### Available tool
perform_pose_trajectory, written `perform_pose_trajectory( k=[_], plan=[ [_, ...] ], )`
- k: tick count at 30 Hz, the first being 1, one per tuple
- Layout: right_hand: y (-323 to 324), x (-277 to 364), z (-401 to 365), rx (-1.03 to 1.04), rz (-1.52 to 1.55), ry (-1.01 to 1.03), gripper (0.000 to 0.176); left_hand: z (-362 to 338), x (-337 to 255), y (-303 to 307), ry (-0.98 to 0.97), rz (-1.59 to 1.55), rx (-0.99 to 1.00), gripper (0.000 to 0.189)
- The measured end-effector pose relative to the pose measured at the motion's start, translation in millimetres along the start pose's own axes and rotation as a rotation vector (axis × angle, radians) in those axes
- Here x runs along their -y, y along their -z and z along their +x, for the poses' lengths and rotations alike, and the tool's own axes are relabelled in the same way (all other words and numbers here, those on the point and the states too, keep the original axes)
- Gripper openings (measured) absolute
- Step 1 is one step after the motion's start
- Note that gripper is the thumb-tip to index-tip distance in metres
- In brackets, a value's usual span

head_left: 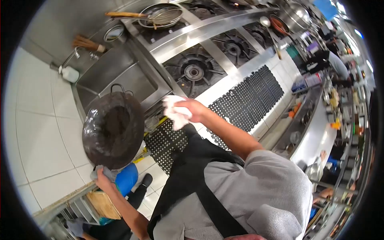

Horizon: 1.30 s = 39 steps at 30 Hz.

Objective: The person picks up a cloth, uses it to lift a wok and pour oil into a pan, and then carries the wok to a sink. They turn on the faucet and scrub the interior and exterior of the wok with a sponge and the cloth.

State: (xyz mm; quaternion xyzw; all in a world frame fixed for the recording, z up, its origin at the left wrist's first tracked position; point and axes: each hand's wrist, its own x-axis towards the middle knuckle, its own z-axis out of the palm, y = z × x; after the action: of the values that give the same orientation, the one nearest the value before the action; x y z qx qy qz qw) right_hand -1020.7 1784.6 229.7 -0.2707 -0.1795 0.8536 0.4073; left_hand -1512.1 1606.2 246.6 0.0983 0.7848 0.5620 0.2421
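My left hand (103,179) grips the handle of a dark wok (113,130) through a grey cloth, low at the left. The wok is tilted, its blackened inside facing me, and hangs in front of the steel sink (120,76). My right hand (193,110) is closed on a crumpled white cloth (175,112), just right of the wok's rim and not touching it, in front of a stove burner (194,72). My grey shirt and black apron fill the lower right.
A steel range with several burners runs along the top. On it sit a wok with a wire strainer (162,16) and a ladle (270,30). Black rubber mats (248,96) cover the floor. A blue bucket (127,179) stands below the wok. A crowded counter lines the right.
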Motion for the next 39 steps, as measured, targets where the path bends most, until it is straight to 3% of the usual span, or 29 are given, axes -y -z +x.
perform_pose_trajectory(
  k=[3, 5, 10, 12, 14, 16, 17, 18, 20, 22, 23, 25, 26, 27, 29, 32, 33, 34, 35, 36, 37, 38, 39],
  plan=[
    [94, -9, -45, -0.272, 0.403, 0.071, 0.029, -9, -10, 4, -0.006, -0.018, 0.046, 0.047],
    [100, 25, -75, -0.492, 0.521, 0.179, 0.031, -16, -13, 2, -0.011, 0.021, 0.014, 0.051],
    [176, 89, -100, -0.479, 0.489, 0.509, 0.035, -9, -12, 11, 0.041, 0.201, 0.084, 0.061],
    [204, 94, -106, -0.475, 0.428, 0.587, 0.030, -43, -37, 1, 0.086, 0.251, 0.130, 0.060],
    [257, 77, -91, -0.511, 0.435, 0.530, 0.026, -50, -43, -7, 0.082, 0.282, 0.139, 0.057],
    [237, 62, -100, -0.612, 0.587, 0.460, 0.025, -30, -28, 4, 0.030, 0.282, 0.109, 0.051],
    [244, 52, -107, -0.577, 0.645, 0.410, 0.022, -22, -25, 10, 0.046, 0.244, 0.164, 0.052],
    [263, 34, -115, -0.390, 0.586, 0.513, 0.018, -15, -21, 13, 0.069, 0.211, 0.226, 0.053],
    [280, 36, -157, -0.600, 0.759, 0.572, 0.015, -9, -15, 7, 0.000, 0.335, 0.127, 0.053],
    [294, 53, -225, -0.793, 0.521, 0.747, 0.015, -8, -19, -2, -0.012, 0.379, 0.122, 0.053],
    [309, 68, -274, -0.802, 0.427, 0.736, 0.017, -9, -19, -7, -0.004, 0.387, 0.145, 0.053],
    [299, 96, -368, -1.099, 0.434, 0.956, 0.022, -6, -22, -12, 0.019, 0.386, 0.204, 0.054],
    [270, 101, -420, -1.114, 0.040, 1.099, 0.027, -4, -22, -13, 0.033, 0.380, 0.242, 0.054],
    [270, 114, -469, -1.084, -0.045, 1.146, 0.030, -2, -23, -12, 0.053, 0.370, 0.290, 0.054],
    [263, 115, -569, -1.018, -0.103, 1.073, 0.041, 1, -24, 1, 0.104, 0.297, 0.415, 0.055],
    [284, 78, -661, -0.709, -0.058, 0.702, 0.064, 9, -16, 21, 0.268, 0.036, 0.601, 0.058],
    [295, 66, -651, -1.079, -0.638, 0.527, 0.067, 9, -15, 21, 0.216, 0.057, 0.444, 0.054],
    [326, 41, -647, -1.089, -0.309, 0.551, 0.067, 3, -16, 17, 0.165, 0.084, 0.287, 0.051],
    [357, 18, -641, -1.110, 0.029, 0.599, 0.067, 16, -1, 26, -0.004, 0.203, 0.151, 0.045],
    [352, -5, -611, -1.525, -0.017, 0.470, 0.074, -16, -25, 5, -0.003, 0.225, 0.002, 0.043],
    [393, -41, -606, -1.705, -0.038, 0.120, 0.078, -25, -32, -2, 0.007, 0.134, 0.003, 0.042],
    [398, -56, -588, -1.541, -0.110, -0.257, 0.078, -28, -33, -4, 0.018, 0.042, 0.029, 0.043],
    [402, -94, -556, -1.455, -0.160, -0.127, 0.070, -28, -31, -4, 0.019, 0.032, -0.009, 0.040]
  ],
)
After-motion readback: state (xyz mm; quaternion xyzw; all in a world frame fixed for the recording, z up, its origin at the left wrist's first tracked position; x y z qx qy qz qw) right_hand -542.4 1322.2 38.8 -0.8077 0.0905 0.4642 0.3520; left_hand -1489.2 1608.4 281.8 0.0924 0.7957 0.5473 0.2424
